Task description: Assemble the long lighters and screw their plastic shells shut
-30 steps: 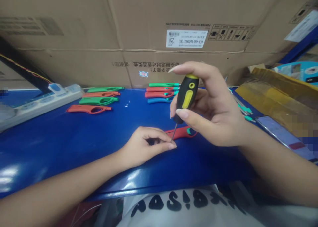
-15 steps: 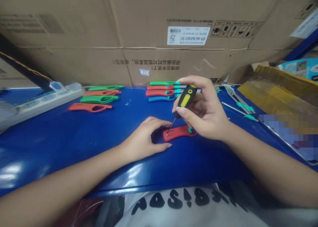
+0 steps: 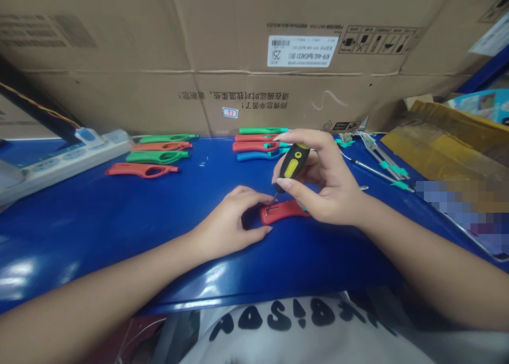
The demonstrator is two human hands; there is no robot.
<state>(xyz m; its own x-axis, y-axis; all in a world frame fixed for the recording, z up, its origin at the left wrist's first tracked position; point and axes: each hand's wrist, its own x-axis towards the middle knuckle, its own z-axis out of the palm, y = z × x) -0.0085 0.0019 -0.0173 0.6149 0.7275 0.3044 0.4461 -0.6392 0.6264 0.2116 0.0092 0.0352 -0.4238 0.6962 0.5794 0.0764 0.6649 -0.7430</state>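
A red utility lighter (image 3: 285, 211) lies flat on the blue table, its butt end to the left. Around that end my left hand (image 3: 230, 221) curves, thumb on the near side and forefinger on the far side, gripping it lightly. In my right hand (image 3: 328, 181) is a black-and-yellow screwdriver (image 3: 293, 165), tilted, pinched by thumb and fingers. Its thin shaft slants down to the lighter's left end, where a small shiny spot, perhaps a screw, shows at the tip. My right hand covers the lighter's trigger end.
Several lighter casings (image 3: 143, 170) in red and green lie at left beside a white power strip (image 3: 63, 159). More lighters (image 3: 256, 146) lie behind my hands. Metal rods with green tips (image 3: 384, 159) and yellow-taped packaging (image 3: 449, 141) are at right. A large cardboard box (image 3: 139, 51) walls the back.
The screwdriver's handle has shifted slightly left and down, with its tip staying at the lighter's left end. My left hand has hardly moved.
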